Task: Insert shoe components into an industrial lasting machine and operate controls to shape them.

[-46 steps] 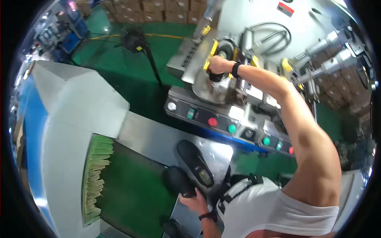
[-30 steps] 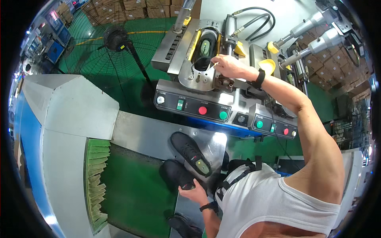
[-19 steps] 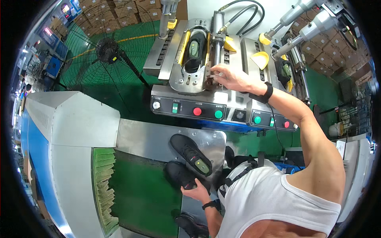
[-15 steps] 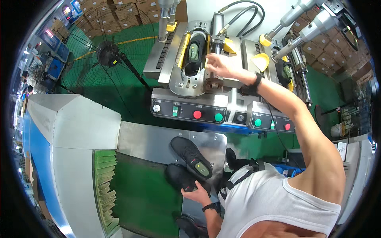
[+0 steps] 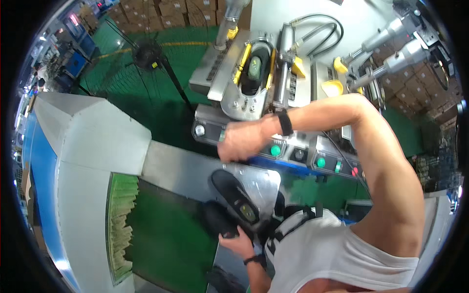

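Left hand fingers gripping a black shoe on the steel worktop | right hand fingers curled over machine control panel | green floor, standing fan

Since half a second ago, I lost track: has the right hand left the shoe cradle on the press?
Yes. The right hand has come off the cradle and toward the body, now at the control panel with its green buttons.

The shoe is black with a yellow-green insole; the conveyor belt is dark green; the machine buttons are green.
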Action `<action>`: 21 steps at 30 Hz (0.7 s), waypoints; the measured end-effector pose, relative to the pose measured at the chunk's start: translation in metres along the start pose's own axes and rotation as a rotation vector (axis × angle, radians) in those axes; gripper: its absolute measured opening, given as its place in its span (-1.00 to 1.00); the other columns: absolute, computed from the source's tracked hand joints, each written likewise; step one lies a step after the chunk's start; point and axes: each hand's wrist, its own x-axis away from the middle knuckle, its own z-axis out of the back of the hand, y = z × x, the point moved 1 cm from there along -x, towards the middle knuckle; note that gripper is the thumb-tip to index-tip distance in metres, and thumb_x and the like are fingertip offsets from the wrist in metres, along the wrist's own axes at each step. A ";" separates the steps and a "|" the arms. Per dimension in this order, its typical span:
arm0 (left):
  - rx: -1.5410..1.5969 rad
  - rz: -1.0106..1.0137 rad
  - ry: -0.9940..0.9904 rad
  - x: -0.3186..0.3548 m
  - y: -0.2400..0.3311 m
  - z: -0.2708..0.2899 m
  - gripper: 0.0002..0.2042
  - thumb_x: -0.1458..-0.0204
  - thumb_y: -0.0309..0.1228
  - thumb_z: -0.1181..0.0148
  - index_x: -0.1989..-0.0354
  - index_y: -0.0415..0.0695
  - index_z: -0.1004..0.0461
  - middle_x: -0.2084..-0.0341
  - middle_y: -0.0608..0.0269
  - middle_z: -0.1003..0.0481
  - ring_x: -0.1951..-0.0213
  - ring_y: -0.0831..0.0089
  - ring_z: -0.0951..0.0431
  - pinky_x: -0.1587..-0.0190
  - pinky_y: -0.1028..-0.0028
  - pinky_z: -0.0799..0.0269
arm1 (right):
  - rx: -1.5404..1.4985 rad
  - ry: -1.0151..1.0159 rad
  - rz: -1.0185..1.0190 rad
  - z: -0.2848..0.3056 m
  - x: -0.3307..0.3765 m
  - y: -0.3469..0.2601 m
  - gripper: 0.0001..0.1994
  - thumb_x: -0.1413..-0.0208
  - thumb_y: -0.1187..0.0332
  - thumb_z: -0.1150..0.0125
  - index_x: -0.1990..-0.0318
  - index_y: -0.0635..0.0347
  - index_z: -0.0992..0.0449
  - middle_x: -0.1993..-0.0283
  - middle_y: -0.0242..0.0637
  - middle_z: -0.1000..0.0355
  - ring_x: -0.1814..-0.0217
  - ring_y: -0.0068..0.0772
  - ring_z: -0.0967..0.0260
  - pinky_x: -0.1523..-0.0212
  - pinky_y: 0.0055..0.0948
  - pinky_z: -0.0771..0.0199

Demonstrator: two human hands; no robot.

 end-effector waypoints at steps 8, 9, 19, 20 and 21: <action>-0.104 -0.100 0.095 0.000 -0.004 -0.002 -0.15 0.11 -0.31 -0.53 -0.29 -0.40 -0.14 -0.14 -0.25 -0.27 -0.19 -0.16 -0.31 -0.26 0.04 -0.23 | -0.003 -0.021 -0.491 -0.075 0.024 -0.098 -0.64 -0.28 0.26 -0.15 -0.05 0.39 -0.39 0.32 0.12 -0.54 0.23 0.18 -0.52 0.21 -0.07 -0.49; -0.101 -0.131 0.109 -0.001 -0.003 -0.001 -0.15 0.11 -0.31 -0.53 -0.29 -0.40 -0.14 -0.14 -0.25 -0.27 -0.19 -0.16 -0.31 -0.26 0.04 -0.23 | -0.034 0.102 -0.495 -0.076 0.037 -0.095 -0.64 -0.25 0.25 -0.15 -0.01 0.41 -0.42 0.33 0.12 -0.54 0.24 0.18 -0.52 0.22 -0.09 -0.50; -0.119 -0.176 0.060 0.001 -0.002 -0.003 -0.15 0.06 -0.27 -0.51 -0.30 -0.41 -0.09 -0.09 -0.22 -0.28 -0.11 -0.14 -0.34 -0.20 0.06 -0.27 | 0.265 0.350 -0.866 -0.190 0.185 -0.034 -0.47 -0.08 0.29 -0.32 -0.15 0.44 -0.40 -0.26 0.20 -0.35 -0.17 0.19 -0.43 -0.13 -0.09 -0.49; -0.120 -0.122 0.072 0.000 -0.003 -0.005 -0.15 0.06 -0.27 -0.51 -0.30 -0.41 -0.09 -0.09 -0.22 -0.28 -0.11 -0.14 -0.34 -0.20 0.06 -0.27 | 0.464 0.376 -0.843 -0.201 0.187 -0.030 -0.40 -0.04 0.30 -0.34 -0.20 0.46 -0.35 -0.33 0.25 -0.25 -0.29 0.25 -0.31 -0.25 -0.08 -0.39; -0.080 -0.126 0.069 0.000 -0.003 -0.005 -0.15 0.06 -0.28 -0.50 -0.29 -0.41 -0.09 -0.09 -0.22 -0.27 -0.11 -0.13 -0.34 -0.20 0.07 -0.27 | 0.643 0.348 -0.851 -0.207 0.188 -0.024 -0.32 0.00 0.32 -0.36 -0.26 0.49 -0.29 -0.40 0.30 -0.16 -0.42 0.30 -0.19 -0.37 -0.06 -0.29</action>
